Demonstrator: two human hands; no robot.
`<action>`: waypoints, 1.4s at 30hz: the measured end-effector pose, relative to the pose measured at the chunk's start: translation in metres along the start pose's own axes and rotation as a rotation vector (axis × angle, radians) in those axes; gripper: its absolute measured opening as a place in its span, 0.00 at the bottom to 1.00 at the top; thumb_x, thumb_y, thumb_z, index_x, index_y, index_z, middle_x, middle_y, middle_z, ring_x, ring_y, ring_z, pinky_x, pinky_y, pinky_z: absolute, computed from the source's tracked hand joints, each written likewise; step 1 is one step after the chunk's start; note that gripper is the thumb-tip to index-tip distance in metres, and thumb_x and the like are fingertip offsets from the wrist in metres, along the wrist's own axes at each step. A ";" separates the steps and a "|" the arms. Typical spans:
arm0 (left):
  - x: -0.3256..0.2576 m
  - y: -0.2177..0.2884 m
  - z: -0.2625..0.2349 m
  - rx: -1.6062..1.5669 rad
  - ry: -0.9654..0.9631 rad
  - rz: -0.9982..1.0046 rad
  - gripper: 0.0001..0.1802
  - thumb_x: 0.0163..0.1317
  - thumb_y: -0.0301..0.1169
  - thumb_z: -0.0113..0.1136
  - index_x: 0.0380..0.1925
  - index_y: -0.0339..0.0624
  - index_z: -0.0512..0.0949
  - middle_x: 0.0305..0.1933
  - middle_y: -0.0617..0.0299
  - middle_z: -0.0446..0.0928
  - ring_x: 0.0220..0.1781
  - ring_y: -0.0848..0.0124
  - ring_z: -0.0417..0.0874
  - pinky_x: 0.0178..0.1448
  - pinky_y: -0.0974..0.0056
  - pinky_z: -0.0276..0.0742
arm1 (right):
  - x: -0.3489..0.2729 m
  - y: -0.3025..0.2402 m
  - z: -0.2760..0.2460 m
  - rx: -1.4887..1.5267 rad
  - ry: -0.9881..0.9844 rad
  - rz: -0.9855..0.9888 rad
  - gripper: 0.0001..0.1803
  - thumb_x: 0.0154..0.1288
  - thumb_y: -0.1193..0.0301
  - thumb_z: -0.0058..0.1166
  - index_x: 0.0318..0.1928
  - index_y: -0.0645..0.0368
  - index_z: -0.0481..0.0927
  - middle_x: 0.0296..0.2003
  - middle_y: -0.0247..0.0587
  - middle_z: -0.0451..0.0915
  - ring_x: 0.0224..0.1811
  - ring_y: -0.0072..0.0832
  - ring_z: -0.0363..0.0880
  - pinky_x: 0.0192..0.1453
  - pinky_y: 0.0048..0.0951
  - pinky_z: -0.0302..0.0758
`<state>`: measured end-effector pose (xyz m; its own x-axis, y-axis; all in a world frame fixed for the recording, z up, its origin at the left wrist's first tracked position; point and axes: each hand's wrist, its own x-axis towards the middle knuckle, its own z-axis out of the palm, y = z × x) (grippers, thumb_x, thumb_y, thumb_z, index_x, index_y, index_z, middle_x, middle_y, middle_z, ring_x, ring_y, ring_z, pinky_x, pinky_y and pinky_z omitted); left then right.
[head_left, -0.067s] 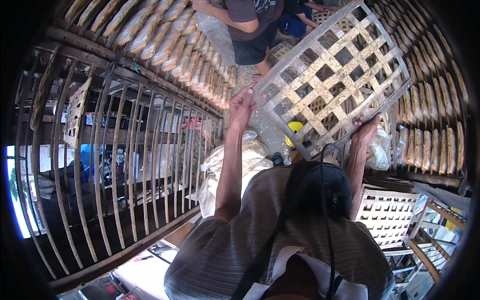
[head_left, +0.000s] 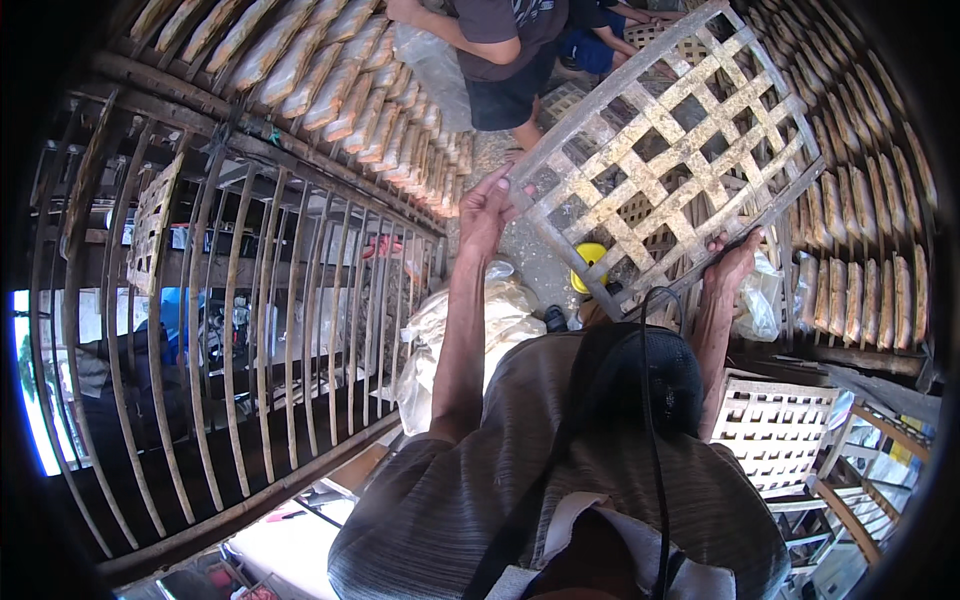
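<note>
A framed lattice tray [head_left: 612, 98], woven from flat pale strips with square gaps, is held up at a slant before me. My left hand [head_left: 484, 212] is closed on its left edge, near a corner, with the thumb along the frame. At the lower right edge my right hand [head_left: 736, 258] grips the frame, its fingertips showing through the lattice. Dark patches of residue mark the strips. Through the gaps, part of a yellow object [head_left: 586, 280] on the floor shows below the tray.
Racks of stacked trays [head_left: 330, 95] line the upper left, with more stacked trays [head_left: 860, 290] at right. A slatted wooden rack [head_left: 235, 330] stands at left. Whitish sacks [head_left: 470, 320] lie below my left forearm. A co-worker [head_left: 500, 55] stands ahead; another lattice tray [head_left: 770, 430] is behind right.
</note>
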<state>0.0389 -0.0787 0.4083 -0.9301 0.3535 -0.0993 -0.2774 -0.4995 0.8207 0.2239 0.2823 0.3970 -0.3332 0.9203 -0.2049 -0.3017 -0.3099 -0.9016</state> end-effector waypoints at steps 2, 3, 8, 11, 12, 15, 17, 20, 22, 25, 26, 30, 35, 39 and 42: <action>-0.001 0.002 0.002 0.066 0.013 0.045 0.17 0.75 0.28 0.62 0.61 0.37 0.81 0.54 0.52 0.87 0.50 0.62 0.91 0.55 0.60 0.90 | 0.000 0.002 0.003 0.010 -0.009 0.004 0.31 0.82 0.41 0.43 0.62 0.58 0.68 0.34 0.39 0.72 0.29 0.27 0.71 0.27 0.29 0.70; -0.002 0.002 0.004 0.135 0.033 0.063 0.16 0.75 0.29 0.63 0.60 0.37 0.82 0.53 0.53 0.87 0.49 0.64 0.91 0.54 0.61 0.90 | 0.000 0.001 0.004 0.011 -0.007 0.005 0.31 0.82 0.41 0.43 0.62 0.58 0.68 0.35 0.39 0.72 0.29 0.26 0.71 0.27 0.29 0.70; 0.003 0.011 -0.008 0.350 0.182 -0.019 0.13 0.74 0.33 0.64 0.53 0.39 0.86 0.47 0.58 0.88 0.43 0.72 0.89 0.49 0.64 0.91 | -0.007 -0.001 0.011 0.016 -0.043 0.036 0.32 0.82 0.41 0.43 0.63 0.58 0.67 0.37 0.39 0.72 0.30 0.25 0.71 0.27 0.28 0.70; 0.011 0.018 -0.003 0.112 0.136 0.070 0.11 0.75 0.33 0.64 0.51 0.40 0.86 0.47 0.58 0.88 0.44 0.71 0.89 0.49 0.64 0.91 | 0.000 0.006 0.026 0.045 -0.078 0.028 0.34 0.81 0.40 0.43 0.65 0.58 0.65 0.37 0.39 0.72 0.30 0.26 0.72 0.27 0.28 0.71; 0.010 0.017 -0.005 0.054 0.090 0.042 0.12 0.75 0.32 0.63 0.52 0.40 0.85 0.48 0.56 0.88 0.46 0.69 0.90 0.50 0.63 0.91 | 0.000 0.009 0.028 0.042 -0.068 0.022 0.34 0.81 0.40 0.43 0.65 0.58 0.65 0.37 0.40 0.72 0.30 0.26 0.72 0.27 0.28 0.71; 0.015 0.016 -0.004 -0.039 -0.002 -0.069 0.13 0.78 0.29 0.58 0.56 0.37 0.82 0.51 0.49 0.87 0.48 0.60 0.91 0.55 0.57 0.92 | 0.001 0.007 0.029 0.101 -0.010 0.011 0.34 0.81 0.39 0.42 0.66 0.57 0.64 0.39 0.41 0.73 0.29 0.26 0.72 0.26 0.29 0.71; 0.016 0.007 -0.007 -0.073 -0.077 -0.098 0.13 0.77 0.28 0.58 0.56 0.37 0.82 0.51 0.49 0.87 0.49 0.59 0.91 0.56 0.58 0.92 | 0.005 0.012 0.031 0.115 0.025 -0.010 0.33 0.81 0.39 0.41 0.64 0.57 0.65 0.38 0.41 0.73 0.29 0.26 0.73 0.26 0.29 0.71; 0.012 -0.012 -0.001 -0.009 -0.096 -0.169 0.15 0.76 0.29 0.60 0.59 0.37 0.80 0.51 0.51 0.87 0.48 0.61 0.91 0.54 0.59 0.91 | 0.004 0.020 0.044 0.182 -0.002 0.013 0.33 0.81 0.39 0.41 0.62 0.57 0.66 0.37 0.41 0.73 0.29 0.26 0.73 0.26 0.29 0.71; 0.006 -0.026 0.007 0.025 -0.138 -0.225 0.17 0.76 0.30 0.61 0.60 0.38 0.79 0.54 0.50 0.86 0.48 0.61 0.91 0.52 0.60 0.91 | 0.003 0.021 0.051 0.212 0.048 0.005 0.33 0.81 0.39 0.40 0.62 0.57 0.65 0.37 0.42 0.73 0.29 0.26 0.73 0.25 0.28 0.71; -0.008 -0.038 0.020 0.119 -0.276 -0.338 0.17 0.76 0.32 0.61 0.61 0.38 0.79 0.55 0.52 0.86 0.48 0.64 0.91 0.54 0.58 0.90 | 0.005 0.025 0.051 0.230 0.131 -0.012 0.33 0.81 0.39 0.41 0.63 0.57 0.65 0.40 0.43 0.73 0.31 0.26 0.74 0.24 0.27 0.72; -0.013 -0.037 0.027 0.146 -0.304 -0.354 0.17 0.76 0.32 0.61 0.60 0.38 0.79 0.55 0.53 0.86 0.47 0.65 0.91 0.54 0.58 0.89 | 0.005 0.026 0.053 0.237 0.132 0.014 0.33 0.81 0.40 0.41 0.63 0.57 0.65 0.40 0.43 0.73 0.31 0.27 0.74 0.24 0.28 0.72; -0.014 -0.048 0.034 0.444 -0.269 -0.305 0.18 0.76 0.32 0.60 0.64 0.45 0.78 0.49 0.59 0.87 0.46 0.70 0.89 0.49 0.64 0.87 | 0.009 0.045 0.035 0.284 0.129 0.062 0.31 0.83 0.43 0.42 0.66 0.58 0.65 0.42 0.47 0.74 0.33 0.28 0.75 0.26 0.28 0.73; -0.025 -0.018 0.057 0.403 -0.367 -0.249 0.26 0.78 0.31 0.58 0.73 0.49 0.69 0.47 0.59 0.86 0.47 0.68 0.89 0.46 0.65 0.85 | 0.009 0.066 0.021 0.364 0.126 0.231 0.27 0.85 0.49 0.40 0.63 0.60 0.67 0.40 0.50 0.77 0.32 0.31 0.76 0.28 0.30 0.77; -0.031 0.007 0.092 0.402 -0.405 -0.266 0.35 0.79 0.30 0.55 0.81 0.51 0.53 0.49 0.54 0.86 0.52 0.62 0.90 0.52 0.59 0.89 | 0.033 0.101 -0.015 0.317 0.010 0.339 0.23 0.87 0.52 0.35 0.61 0.61 0.66 0.35 0.49 0.77 0.31 0.31 0.77 0.37 0.35 0.82; -0.031 0.006 0.098 0.240 -0.343 -0.249 0.33 0.79 0.29 0.56 0.79 0.50 0.57 0.49 0.51 0.85 0.51 0.58 0.90 0.55 0.54 0.90 | 0.020 0.118 -0.011 0.304 -0.085 0.481 0.20 0.88 0.59 0.32 0.62 0.60 0.68 0.41 0.45 0.77 0.37 0.31 0.78 0.46 0.37 0.83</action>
<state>0.0893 -0.0153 0.4713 -0.6981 0.6998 -0.1512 -0.3808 -0.1841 0.9062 0.1918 0.2670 0.2823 -0.5636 0.6403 -0.5219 -0.3373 -0.7551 -0.5621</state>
